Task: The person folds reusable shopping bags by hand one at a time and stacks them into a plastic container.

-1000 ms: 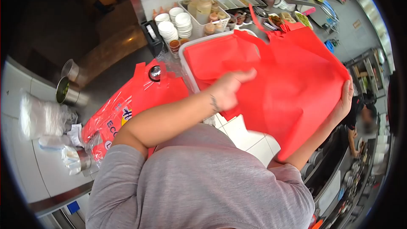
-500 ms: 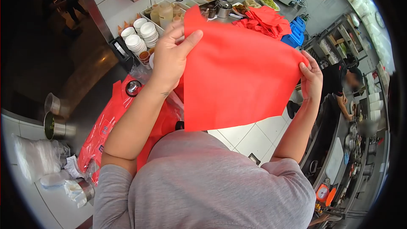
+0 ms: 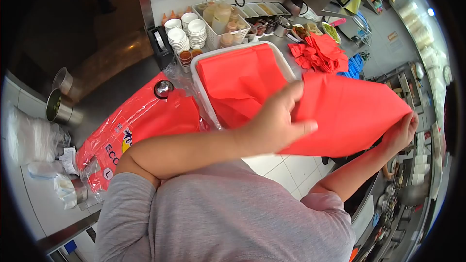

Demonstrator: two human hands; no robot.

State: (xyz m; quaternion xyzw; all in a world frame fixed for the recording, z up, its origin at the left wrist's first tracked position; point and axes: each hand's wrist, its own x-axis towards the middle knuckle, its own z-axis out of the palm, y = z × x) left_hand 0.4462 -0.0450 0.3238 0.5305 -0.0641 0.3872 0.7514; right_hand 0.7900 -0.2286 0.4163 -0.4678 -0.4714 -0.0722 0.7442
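Observation:
A flat red cloth-like bag is held up in front of me, tilted to the right. My right hand pinches its far right corner. My left hand is at the bag's left edge, thumb and fingers apart and slightly blurred; it does not appear to grip. Below and behind it stands a white plastic tub with more red bags stacked inside. To the left lies a clear plastic package of red bags printed "ECO" and "L", with a round metal object on it.
Behind the tub are stacked white cups, a basket of squeeze bottles and sauce cups. A heap of folded red pieces lies back right. Metal pots and plastic bags are at left. Shelving and a counter line the right.
The red bag has moved right and lower, uncovering the tub. My left hand has shifted right and its fingers have spread from their grip. My right hand has moved right, still holding the corner.

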